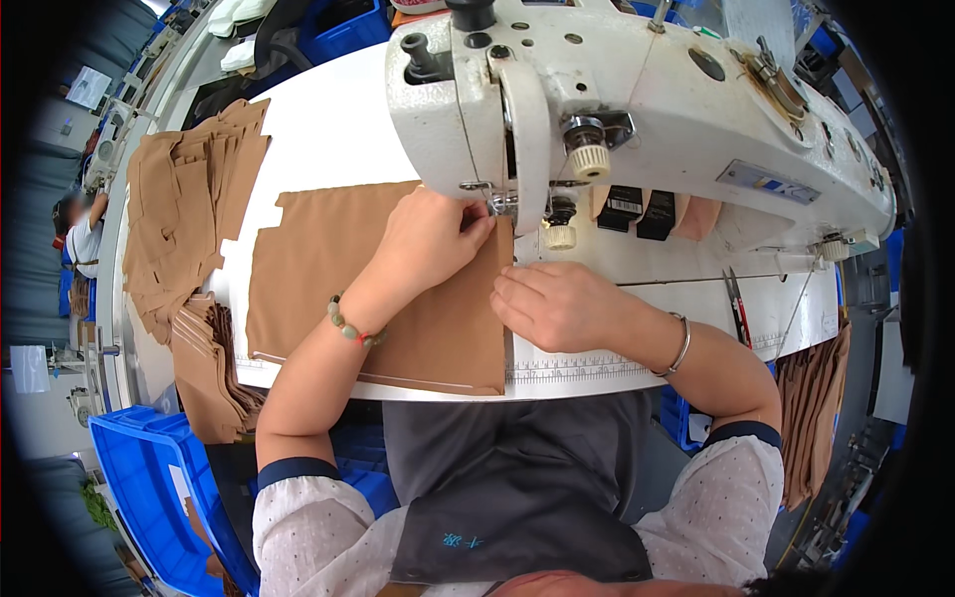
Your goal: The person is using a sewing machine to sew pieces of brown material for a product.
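Observation:
A brown fabric panel (pixel 318 269) lies flat on the white sewing table, its right edge running up under the head of a white sewing machine (pixel 637 99). My left hand (pixel 438 234) rests over the panel's upper right part, thumb and fingertips pinching the fabric edge close to the machine's needle area. On the right edge, lower down, my right hand (pixel 552 303) has its fingers bent together at the cloth, gripping that same edge. A folded strip shows along the panel's right side. The needle tip itself is hidden behind the machine head and my left fingers.
Stacked brown fabric pieces (pixel 189 189) lie at the left, with more hanging over the table edge (pixel 209 368). Scissors (pixel 737 306) lie right of my right hand. A printed ruler (pixel 587 371) runs along the front edge. A blue crate (pixel 164 497) stands lower left; brown pieces (pixel 814 413) hang at right.

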`<control>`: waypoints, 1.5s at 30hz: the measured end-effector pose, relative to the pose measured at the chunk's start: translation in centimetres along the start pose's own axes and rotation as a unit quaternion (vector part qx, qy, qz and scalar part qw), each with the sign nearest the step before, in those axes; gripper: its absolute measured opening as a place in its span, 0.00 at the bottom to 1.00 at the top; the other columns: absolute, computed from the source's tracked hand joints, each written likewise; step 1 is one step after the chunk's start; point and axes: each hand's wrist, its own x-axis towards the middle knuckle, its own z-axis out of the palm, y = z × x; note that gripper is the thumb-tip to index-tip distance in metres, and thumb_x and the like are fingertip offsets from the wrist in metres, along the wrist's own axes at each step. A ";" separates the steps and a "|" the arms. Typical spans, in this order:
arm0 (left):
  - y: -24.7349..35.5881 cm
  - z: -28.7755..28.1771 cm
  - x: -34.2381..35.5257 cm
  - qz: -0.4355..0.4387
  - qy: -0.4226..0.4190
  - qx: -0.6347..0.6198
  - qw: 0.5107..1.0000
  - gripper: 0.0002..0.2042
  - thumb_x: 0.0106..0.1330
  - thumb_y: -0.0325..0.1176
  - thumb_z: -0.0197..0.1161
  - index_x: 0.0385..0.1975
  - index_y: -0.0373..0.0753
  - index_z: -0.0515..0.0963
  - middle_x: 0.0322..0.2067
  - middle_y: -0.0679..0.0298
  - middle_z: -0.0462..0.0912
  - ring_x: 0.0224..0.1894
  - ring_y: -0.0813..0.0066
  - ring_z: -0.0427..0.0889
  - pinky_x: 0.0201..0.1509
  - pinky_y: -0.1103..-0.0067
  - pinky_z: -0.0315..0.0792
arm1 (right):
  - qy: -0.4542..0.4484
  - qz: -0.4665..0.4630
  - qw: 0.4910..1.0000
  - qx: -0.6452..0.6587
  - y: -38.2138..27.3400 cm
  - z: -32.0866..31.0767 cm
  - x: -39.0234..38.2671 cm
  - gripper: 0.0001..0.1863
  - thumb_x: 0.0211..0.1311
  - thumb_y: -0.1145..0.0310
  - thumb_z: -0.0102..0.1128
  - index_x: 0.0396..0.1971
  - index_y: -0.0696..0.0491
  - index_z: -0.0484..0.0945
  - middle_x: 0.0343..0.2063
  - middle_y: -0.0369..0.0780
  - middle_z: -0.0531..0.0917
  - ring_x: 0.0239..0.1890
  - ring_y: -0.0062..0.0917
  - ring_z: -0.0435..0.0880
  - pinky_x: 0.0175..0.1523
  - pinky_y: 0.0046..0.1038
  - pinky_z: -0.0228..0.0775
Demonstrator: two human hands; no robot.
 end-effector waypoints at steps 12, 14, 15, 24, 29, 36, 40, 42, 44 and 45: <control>-0.7 0.6 1.0 0.021 0.041 -0.026 0.999 0.06 0.58 0.32 0.67 0.32 0.38 0.84 0.29 0.55 0.86 0.31 0.52 0.84 0.34 0.62 0.78 | -0.078 0.032 0.996 0.021 0.3 -0.5 -0.4 0.14 0.52 0.70 0.61 0.38 0.59 0.83 0.41 0.44 0.87 0.46 0.34 0.88 0.48 0.30 0.82; -1.0 0.9 1.2 0.030 0.048 -0.026 0.998 0.06 0.59 0.32 0.66 0.33 0.39 0.84 0.30 0.55 0.86 0.32 0.51 0.84 0.35 0.62 0.78 | -0.036 0.025 0.999 0.009 0.5 -0.2 -0.1 0.10 0.50 0.70 0.61 0.33 0.58 0.80 0.35 0.42 0.84 0.40 0.31 0.86 0.42 0.28 0.80; -1.1 1.0 1.3 0.038 0.056 -0.025 0.997 0.07 0.59 0.32 0.66 0.34 0.39 0.84 0.30 0.54 0.86 0.33 0.50 0.84 0.35 0.62 0.78 | 0.007 0.018 1.000 -0.002 0.6 0.0 0.1 0.07 0.48 0.70 0.60 0.27 0.57 0.78 0.30 0.39 0.81 0.34 0.27 0.83 0.37 0.26 0.78; -1.1 1.0 1.3 0.026 0.054 -0.045 0.997 0.09 0.59 0.32 0.67 0.38 0.40 0.85 0.34 0.52 0.86 0.36 0.50 0.85 0.39 0.62 0.79 | 0.013 0.031 0.999 -0.001 0.7 -0.4 0.1 0.05 0.48 0.71 0.60 0.24 0.54 0.75 0.26 0.37 0.77 0.31 0.26 0.80 0.35 0.26 0.76; -0.8 0.5 0.7 -0.014 0.018 -0.040 0.999 0.08 0.60 0.32 0.68 0.38 0.39 0.84 0.35 0.53 0.86 0.37 0.51 0.85 0.42 0.62 0.78 | 0.014 0.036 0.999 -0.003 0.2 0.1 0.1 0.05 0.47 0.70 0.60 0.23 0.53 0.74 0.24 0.36 0.75 0.29 0.25 0.78 0.32 0.26 0.74; 2.5 -2.9 -7.6 0.089 -0.030 -0.083 0.992 0.21 0.62 0.38 0.72 0.51 0.36 0.78 0.52 0.56 0.80 0.52 0.55 0.80 0.57 0.68 0.73 | -0.025 0.059 0.995 0.080 -4.2 -1.6 0.1 0.06 0.47 0.67 0.60 0.22 0.50 0.71 0.23 0.33 0.72 0.25 0.23 0.75 0.27 0.26 0.68; 5.9 -1.5 -12.4 0.075 -0.025 -0.003 0.997 0.28 0.53 0.45 0.78 0.51 0.41 0.77 0.57 0.61 0.77 0.63 0.55 0.75 0.71 0.50 0.59 | 0.013 0.112 0.988 0.105 -6.5 -1.9 -0.3 0.07 0.47 0.68 0.63 0.27 0.51 0.77 0.26 0.33 0.76 0.28 0.23 0.80 0.29 0.25 0.71; 5.7 0.2 -13.2 0.124 0.051 0.106 0.985 0.29 0.47 0.45 0.78 0.50 0.45 0.77 0.57 0.65 0.77 0.67 0.59 0.72 0.70 0.40 0.53 | 0.035 0.129 0.986 0.097 -7.4 -1.9 -0.2 0.08 0.48 0.69 0.64 0.29 0.53 0.79 0.28 0.34 0.78 0.29 0.23 0.81 0.29 0.25 0.72; 5.1 1.3 -13.3 0.129 0.086 0.104 0.982 0.23 0.49 0.42 0.76 0.45 0.46 0.79 0.53 0.69 0.80 0.64 0.65 0.75 0.72 0.40 0.52 | 0.057 0.146 0.984 0.088 -8.0 -1.9 0.0 0.09 0.49 0.69 0.65 0.32 0.54 0.80 0.30 0.34 0.80 0.30 0.23 0.82 0.30 0.25 0.73; 4.3 1.9 -13.4 0.173 0.125 0.131 0.968 0.17 0.51 0.39 0.73 0.41 0.46 0.80 0.48 0.69 0.82 0.59 0.67 0.78 0.72 0.41 0.54 | 0.067 0.152 0.983 0.077 -8.1 -1.9 0.1 0.10 0.50 0.70 0.66 0.33 0.54 0.81 0.31 0.34 0.81 0.30 0.23 0.83 0.30 0.24 0.73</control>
